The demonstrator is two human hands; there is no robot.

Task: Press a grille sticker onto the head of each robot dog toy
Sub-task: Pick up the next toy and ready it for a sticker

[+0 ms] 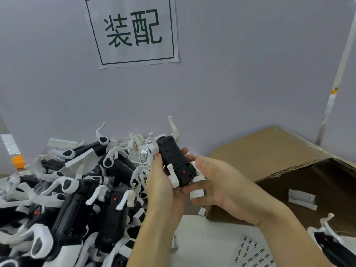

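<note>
Cradling an upturned robot dog toy (176,162), both hands (163,182) (213,182) curl round it.

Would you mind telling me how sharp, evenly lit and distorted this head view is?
Head view: soft, even light with hardly any shadows; the held robot dog toy is fairly sharp, the sticker sheet at the bottom edge blurred; wide-angle bending skews the wall sign.

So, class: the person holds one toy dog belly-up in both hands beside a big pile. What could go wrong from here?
1. The dog is belly-up, its head hidden from view, so a sticker may go on crooked.
2. The pile lies close to the left hand; done and undone dogs could mix.
3. The sticker sheet lies under the right hand's forearm and may get swept off.
</note>
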